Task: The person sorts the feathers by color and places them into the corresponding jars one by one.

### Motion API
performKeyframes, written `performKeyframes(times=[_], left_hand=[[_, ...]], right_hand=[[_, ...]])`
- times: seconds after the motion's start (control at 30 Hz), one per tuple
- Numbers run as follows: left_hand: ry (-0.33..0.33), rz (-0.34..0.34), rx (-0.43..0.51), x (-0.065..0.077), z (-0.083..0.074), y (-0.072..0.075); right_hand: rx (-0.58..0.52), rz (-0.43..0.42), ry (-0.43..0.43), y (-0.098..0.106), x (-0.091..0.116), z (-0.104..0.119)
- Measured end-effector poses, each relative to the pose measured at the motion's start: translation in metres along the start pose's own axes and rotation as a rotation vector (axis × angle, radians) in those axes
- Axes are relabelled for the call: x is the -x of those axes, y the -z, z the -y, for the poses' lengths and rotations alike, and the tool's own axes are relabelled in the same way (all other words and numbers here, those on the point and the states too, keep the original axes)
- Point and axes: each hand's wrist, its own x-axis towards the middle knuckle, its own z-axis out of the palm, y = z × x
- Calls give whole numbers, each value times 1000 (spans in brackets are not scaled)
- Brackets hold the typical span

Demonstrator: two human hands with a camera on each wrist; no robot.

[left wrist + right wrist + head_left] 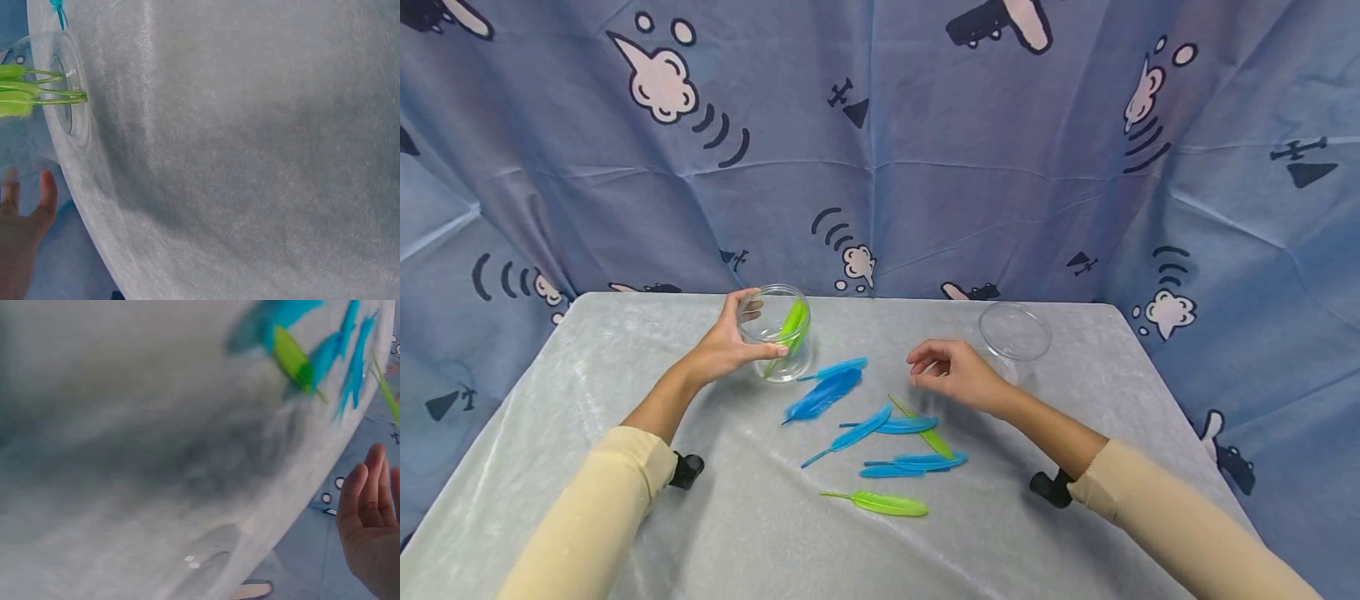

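Note:
My left hand grips a clear round jar by its side, thumb at the front and fingers behind. Several green feathers stand in the jar, their quills toward its bottom in the left wrist view. Over the right part of the table hovers my right hand, fingers loosely bent and nothing between them. Just below it in the head view, a green feather lies across a blue feather. Another green feather lies nearer to me.
More blue feathers lie scattered across the middle of the grey cloth-covered table. A clear round container stands beyond my right wrist, partly hidden by it. Behind the table's back edge hangs a blue patterned curtain.

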Motion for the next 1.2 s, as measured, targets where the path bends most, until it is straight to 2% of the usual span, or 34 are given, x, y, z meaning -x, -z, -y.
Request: performKeyframes(times=[0.17,0.5,0.9,1.2], left_hand=[[3,0,-3,0,0,0],[6,0,-4,0,0,1],[1,3,2,0,0,1],[-1,0,-2,0,1,1]], right_hand=[[24,10,-20,0,12,-16],[-79,38,-79,-1,33,-41],[-46,70,-40,-7,47,-55],[-25,108,-14,-15,52,-54]])
